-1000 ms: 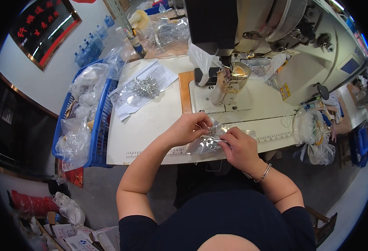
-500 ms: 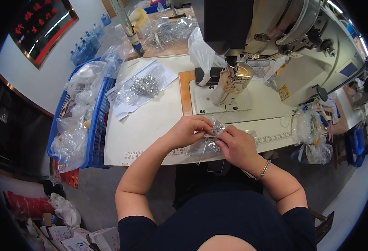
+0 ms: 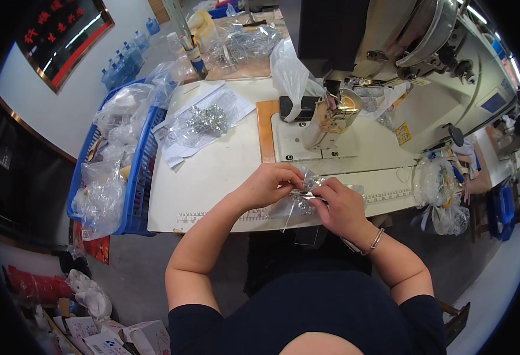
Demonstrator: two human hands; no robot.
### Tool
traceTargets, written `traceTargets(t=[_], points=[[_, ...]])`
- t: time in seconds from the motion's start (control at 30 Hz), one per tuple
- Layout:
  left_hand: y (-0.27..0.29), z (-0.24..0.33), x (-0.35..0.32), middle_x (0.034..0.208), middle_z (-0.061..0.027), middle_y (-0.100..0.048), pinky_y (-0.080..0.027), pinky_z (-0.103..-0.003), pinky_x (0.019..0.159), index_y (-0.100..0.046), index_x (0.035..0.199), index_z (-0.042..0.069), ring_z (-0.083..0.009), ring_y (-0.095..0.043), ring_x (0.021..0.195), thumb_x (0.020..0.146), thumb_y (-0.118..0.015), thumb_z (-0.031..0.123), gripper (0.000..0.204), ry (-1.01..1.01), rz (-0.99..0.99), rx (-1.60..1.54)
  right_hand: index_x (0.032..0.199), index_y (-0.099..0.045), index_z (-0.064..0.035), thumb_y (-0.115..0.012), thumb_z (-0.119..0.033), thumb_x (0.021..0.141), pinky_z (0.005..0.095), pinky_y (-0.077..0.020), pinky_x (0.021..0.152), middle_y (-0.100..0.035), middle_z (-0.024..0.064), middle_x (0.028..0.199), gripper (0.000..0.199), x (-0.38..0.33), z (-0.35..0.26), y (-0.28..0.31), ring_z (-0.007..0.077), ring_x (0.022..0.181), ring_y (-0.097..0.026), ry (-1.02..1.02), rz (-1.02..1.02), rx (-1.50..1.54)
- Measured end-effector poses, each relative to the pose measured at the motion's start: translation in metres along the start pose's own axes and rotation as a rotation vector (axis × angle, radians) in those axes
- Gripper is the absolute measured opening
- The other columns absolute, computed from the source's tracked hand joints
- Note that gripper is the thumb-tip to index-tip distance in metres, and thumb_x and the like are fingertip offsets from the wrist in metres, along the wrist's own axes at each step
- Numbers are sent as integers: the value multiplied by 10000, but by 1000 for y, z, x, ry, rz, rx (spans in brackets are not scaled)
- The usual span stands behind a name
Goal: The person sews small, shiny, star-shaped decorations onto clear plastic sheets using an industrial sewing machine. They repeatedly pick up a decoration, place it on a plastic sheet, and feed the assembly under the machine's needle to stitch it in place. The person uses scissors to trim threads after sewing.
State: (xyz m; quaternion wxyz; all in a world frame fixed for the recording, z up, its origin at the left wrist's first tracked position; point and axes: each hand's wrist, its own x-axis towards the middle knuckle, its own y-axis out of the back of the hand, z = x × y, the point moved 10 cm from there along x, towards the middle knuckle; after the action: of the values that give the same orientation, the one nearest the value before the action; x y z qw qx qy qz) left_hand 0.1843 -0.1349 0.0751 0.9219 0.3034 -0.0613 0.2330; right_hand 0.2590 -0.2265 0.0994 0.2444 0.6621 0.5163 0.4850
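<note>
A clear plastic bag (image 3: 291,208) with small shiny silver pieces in it lies at the front edge of the white sewing table (image 3: 224,177). My left hand (image 3: 273,184) pinches the bag's upper left part, thumb against curled fingers. From the right, my right hand (image 3: 341,206) grips the bag too, its thumb and fingertips close to the left ones. Whether a single silver piece is also between my fingertips is too small to tell. Just beyond my hands stands a sewing machine (image 3: 325,127) with a raised post bed.
Left of my arms, a pile of silver pieces (image 3: 208,120) sits on white papers (image 3: 177,151). A blue basket (image 3: 144,171) full of plastic bags flanks the table. Thread spools in plastic (image 3: 434,183) are at the right. Rulers run along the front edge.
My right hand's fingertips have drawn slightly away from my left fingertips, showing more of the bag and silver pieces between them. The left hand has hardly moved.
</note>
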Motion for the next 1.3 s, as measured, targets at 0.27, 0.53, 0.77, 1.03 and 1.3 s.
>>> traceTargets(t=[0.27,0.53,0.77,1.03,1.3], points=[[1,13,-4,916,-74,-627,-515,-297,736,-599,1010,33,-191,-622,835,721,-671,-22,303,-12,73,-4,832,-619,-84,-703,-144,717,339,-473,574,-576,61,821,154,-2,7,23,260,687,-597,-4,13,67],[81,27,-38,1130,-124,-547,-514,-233,665,-587,856,17,-111,-585,856,768,-629,-66,128,-22,609,-131,852,-603,-8,-657,-34,751,217,-351,533,-548,22,757,118,-54,127,90,78,591,-437,-359,275,317],[220,-27,-147,773,-42,-599,-451,-254,661,-563,799,19,-124,-553,695,778,-658,48,101,157,1483,151,865,-594,-6,-653,-47,765,242,-390,561,-569,51,780,123,-81,183,92,114,633,-483,-455,341,216],[185,-112,-48,873,-156,-565,-448,-401,755,-587,892,24,-329,-552,835,740,-651,76,173,665,1000,644,857,-587,-3,-658,-55,750,299,-452,642,-569,97,805,138,-81,189,80,219,723,-565,-401,356,162],[149,-96,-24,1266,-184,-471,-334,-441,998,-525,1180,41,-362,-389,1226,708,-731,157,528,417,659,1050,876,-586,-46,-682,-100,718,369,-471,650,-552,117,858,192,-72,176,74,311,751,-571,-260,369,-92]])
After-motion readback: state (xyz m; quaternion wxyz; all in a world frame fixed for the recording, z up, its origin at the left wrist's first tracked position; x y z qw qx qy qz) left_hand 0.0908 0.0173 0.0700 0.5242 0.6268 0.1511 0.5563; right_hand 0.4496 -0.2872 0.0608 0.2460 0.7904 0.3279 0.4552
